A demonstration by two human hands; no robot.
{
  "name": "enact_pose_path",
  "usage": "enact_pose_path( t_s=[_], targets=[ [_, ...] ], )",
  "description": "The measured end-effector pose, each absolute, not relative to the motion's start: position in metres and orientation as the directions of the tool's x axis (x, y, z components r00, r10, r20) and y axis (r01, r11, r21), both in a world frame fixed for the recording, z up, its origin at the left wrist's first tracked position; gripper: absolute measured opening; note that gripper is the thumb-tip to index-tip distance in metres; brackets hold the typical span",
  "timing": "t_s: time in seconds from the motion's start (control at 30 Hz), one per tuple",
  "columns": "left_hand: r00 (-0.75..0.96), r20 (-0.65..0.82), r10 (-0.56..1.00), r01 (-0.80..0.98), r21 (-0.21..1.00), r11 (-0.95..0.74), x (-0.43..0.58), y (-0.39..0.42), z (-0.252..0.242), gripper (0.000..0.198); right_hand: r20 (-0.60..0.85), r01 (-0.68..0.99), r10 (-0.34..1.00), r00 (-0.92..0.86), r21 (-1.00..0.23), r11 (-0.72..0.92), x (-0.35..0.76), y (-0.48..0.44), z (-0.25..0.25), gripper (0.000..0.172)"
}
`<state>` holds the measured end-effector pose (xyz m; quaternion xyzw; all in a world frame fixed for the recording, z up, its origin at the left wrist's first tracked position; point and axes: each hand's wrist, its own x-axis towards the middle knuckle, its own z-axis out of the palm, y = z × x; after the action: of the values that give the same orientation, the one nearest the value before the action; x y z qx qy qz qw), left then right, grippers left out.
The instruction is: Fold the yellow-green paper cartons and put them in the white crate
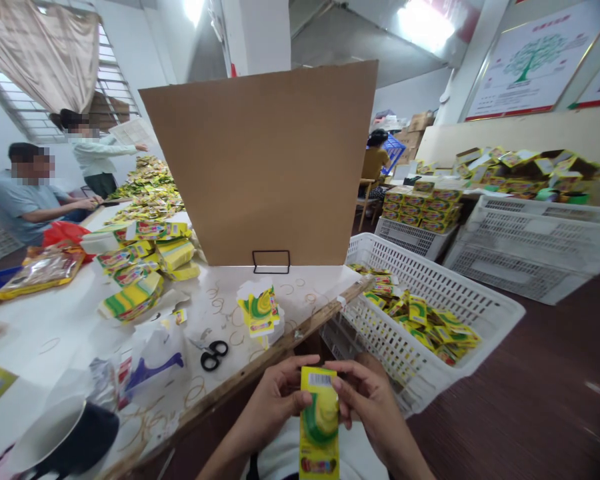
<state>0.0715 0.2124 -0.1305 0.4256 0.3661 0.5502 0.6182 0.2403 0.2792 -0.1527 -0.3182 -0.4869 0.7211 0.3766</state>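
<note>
A narrow yellow and green packet [320, 423] with a barcode at its top is held upright over my lap. My left hand [285, 393] grips its left edge, thumb on the front. On the opposite edge, my right hand [357, 393] holds it near the top, thumb also in front. Just beyond my hands, a few flat yellow-green box pieces [260, 310] lie on the white table [230, 283]. Black-handled scissors [213, 355] rest to the left of them, among scattered rubber bands.
A white basket [495, 320] of yellow packets stands at the right. Upright cardboard [270, 167] blocks the view ahead. Folded yellow boxes [135, 293], a dark mug [75, 437] and a packet heap [153, 190] are on the left. Several people are farther back.
</note>
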Motion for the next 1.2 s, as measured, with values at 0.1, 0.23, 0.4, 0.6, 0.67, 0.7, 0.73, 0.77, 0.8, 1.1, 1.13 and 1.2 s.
enact_pose_path(
  t_s=[0.1,0.23,0.4,0.6,0.67,0.7,0.73,0.77,0.8,1.1,1.13,1.2],
  targets=[
    [0.083,0.01,0.996,-0.39,0.92,0.023,0.072,0.214,-0.134,0.055,-0.099,-0.23,0.854,-0.51,-0.942,-0.246,0.238,0.277,-0.153,0.041],
    [0.018,0.034,0.999,-0.322,0.946,-0.026,0.081,0.215,-0.142,0.049,-0.104,-0.189,0.858,-0.503,-0.956,-0.226,0.235,0.276,-0.152,0.037],
    [-0.225,0.216,0.95,0.213,0.963,-0.168,0.072,0.223,-0.132,0.047,-0.063,-0.344,0.98,-0.188,-0.931,-0.126,0.253,0.297,-0.147,0.033],
    [-0.295,0.435,0.851,0.831,0.557,0.003,0.005,0.248,-0.122,0.054,-0.041,-0.528,0.984,0.173,-0.847,0.058,0.276,0.319,-0.145,0.047],
    [-0.25,0.384,0.889,0.849,0.528,0.011,-0.014,0.252,-0.123,0.036,-0.095,-0.523,0.993,0.076,-0.852,-0.041,0.269,0.314,-0.153,0.042],
    [-0.227,0.367,0.902,0.851,0.525,0.001,-0.021,0.251,-0.122,0.029,-0.119,-0.515,0.993,0.023,-0.852,-0.09,0.263,0.31,-0.157,0.04],
    [-0.21,0.363,0.908,0.852,0.523,-0.013,-0.025,0.25,-0.12,0.023,-0.14,-0.505,0.99,-0.026,-0.853,-0.134,0.257,0.306,-0.16,0.039],
    [-0.197,0.364,0.91,0.856,0.517,-0.022,-0.027,0.247,-0.118,0.021,-0.156,-0.492,0.985,-0.068,-0.854,-0.17,0.25,0.3,-0.161,0.038],
    [-0.196,0.369,0.909,0.858,0.513,-0.023,-0.026,0.244,-0.116,0.021,-0.169,-0.478,0.979,-0.111,-0.855,-0.202,0.244,0.295,-0.161,0.038],
    [0.42,0.698,0.581,0.698,0.161,-0.698,0.062,0.209,-0.124,0.04,-0.151,-0.43,0.935,-0.32,-0.856,-0.285,0.228,0.27,-0.141,0.036],
    [0.422,0.673,0.608,0.666,0.225,-0.711,0.069,0.207,-0.127,0.042,-0.145,-0.446,0.938,-0.315,-0.85,-0.281,0.23,0.271,-0.141,0.032],
    [0.275,0.643,0.714,0.61,0.458,-0.647,0.077,0.204,-0.131,0.052,-0.126,-0.465,0.935,-0.332,-0.84,-0.278,0.233,0.274,-0.141,0.03]
  ],
)
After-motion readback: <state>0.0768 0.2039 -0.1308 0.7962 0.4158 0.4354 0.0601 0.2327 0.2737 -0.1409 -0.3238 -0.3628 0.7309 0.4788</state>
